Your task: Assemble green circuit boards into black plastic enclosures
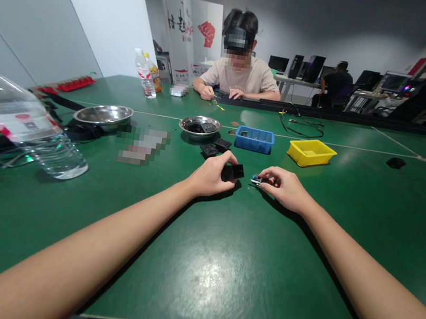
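Observation:
My left hand (214,174) is closed around a small black plastic box (234,172), whose open end faces right. Just across from it, my right hand (283,186) pinches a small part with blue and metallic bits (257,180); its exact kind is too small to make out. A narrow gap separates the two held pieces, both low over the green table (218,256). Behind my left hand lie black plastic pieces (214,149), close to a steel bowl (199,126) with more dark pieces in it.
Beyond my hands stand a blue tray (255,139) and a yellow tray (311,153). At left are a large water bottle (26,121) and a steel dish (103,115). Cables (302,125) lie farther back. A person (240,73) works across the table.

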`<state>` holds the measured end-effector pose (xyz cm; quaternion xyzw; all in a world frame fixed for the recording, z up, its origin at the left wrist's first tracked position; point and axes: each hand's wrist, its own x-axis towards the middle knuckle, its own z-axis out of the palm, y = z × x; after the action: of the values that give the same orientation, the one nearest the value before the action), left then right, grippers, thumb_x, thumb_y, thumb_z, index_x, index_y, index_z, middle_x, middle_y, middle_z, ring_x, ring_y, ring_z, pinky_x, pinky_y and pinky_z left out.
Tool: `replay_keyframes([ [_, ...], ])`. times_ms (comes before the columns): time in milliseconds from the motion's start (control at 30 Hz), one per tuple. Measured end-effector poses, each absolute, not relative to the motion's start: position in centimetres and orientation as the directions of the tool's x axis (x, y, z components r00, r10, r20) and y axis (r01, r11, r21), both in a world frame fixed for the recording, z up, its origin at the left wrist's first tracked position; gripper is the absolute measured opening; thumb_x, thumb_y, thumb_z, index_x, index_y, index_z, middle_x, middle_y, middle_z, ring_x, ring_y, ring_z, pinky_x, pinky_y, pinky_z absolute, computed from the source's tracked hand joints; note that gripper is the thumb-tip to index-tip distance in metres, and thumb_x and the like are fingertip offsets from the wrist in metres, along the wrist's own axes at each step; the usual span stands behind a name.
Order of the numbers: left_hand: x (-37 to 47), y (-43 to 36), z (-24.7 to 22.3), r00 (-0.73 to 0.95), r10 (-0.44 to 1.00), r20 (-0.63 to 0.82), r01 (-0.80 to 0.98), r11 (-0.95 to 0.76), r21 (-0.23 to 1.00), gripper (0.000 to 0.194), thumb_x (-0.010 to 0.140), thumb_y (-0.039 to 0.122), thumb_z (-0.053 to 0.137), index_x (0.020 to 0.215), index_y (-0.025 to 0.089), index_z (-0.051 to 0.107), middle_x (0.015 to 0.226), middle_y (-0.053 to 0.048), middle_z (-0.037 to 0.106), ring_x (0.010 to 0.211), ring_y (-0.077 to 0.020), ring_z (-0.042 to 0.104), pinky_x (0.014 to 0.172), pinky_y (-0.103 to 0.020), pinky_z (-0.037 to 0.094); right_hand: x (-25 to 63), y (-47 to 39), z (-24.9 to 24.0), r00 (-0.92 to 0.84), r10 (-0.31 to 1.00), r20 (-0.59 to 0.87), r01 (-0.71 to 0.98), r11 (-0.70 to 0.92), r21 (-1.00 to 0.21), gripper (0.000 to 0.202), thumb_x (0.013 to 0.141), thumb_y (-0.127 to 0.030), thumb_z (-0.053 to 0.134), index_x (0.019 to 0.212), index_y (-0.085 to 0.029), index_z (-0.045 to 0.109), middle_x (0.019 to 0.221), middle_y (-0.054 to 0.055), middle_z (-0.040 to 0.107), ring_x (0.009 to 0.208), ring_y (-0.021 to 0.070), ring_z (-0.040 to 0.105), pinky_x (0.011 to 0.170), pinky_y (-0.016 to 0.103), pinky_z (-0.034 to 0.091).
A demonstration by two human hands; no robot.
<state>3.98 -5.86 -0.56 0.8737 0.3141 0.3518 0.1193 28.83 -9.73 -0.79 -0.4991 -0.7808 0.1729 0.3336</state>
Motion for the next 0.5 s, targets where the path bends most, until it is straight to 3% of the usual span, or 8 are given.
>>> replay_keyframes([
  [167, 4.03, -5.64, -0.40, 0.567, 0.611, 0.552, 0.501, -0.788, 0.357, 0.026, 0.077, 0.024, 0.067, 0.101, 0.016, 0.061, 0.094, -0.004, 0.068, 0.083, -0.0180, 0.064, 0.077, -0.030, 0.051, 28.86, -9.62, -0.89, -0.277, 0.905, 0.322, 0.656, 0.423, -0.625, 0.020, 0.079, -0.028, 0.066, 0.095, -0.018, 0.070, 0.081, 0.002, 0.064, 0.066, 0.0137, 0.050, 0.064, 0.028, 0.040],
  [500, 3.92, -5.25, -0.91, 0.548, 0.622, 0.559, 0.520, -0.777, 0.355, 0.031, 0.073, 0.014, 0.067, 0.104, 0.015, 0.064, 0.096, -0.005, 0.068, 0.085, -0.0179, 0.064, 0.080, -0.030, 0.053, 28.84, -9.77, -0.65, -0.276, 0.909, 0.312, 0.658, 0.415, -0.628, 0.020, 0.078, -0.027, 0.065, 0.095, -0.018, 0.070, 0.079, 0.001, 0.064, 0.065, 0.0135, 0.049, 0.064, 0.027, 0.040],
])
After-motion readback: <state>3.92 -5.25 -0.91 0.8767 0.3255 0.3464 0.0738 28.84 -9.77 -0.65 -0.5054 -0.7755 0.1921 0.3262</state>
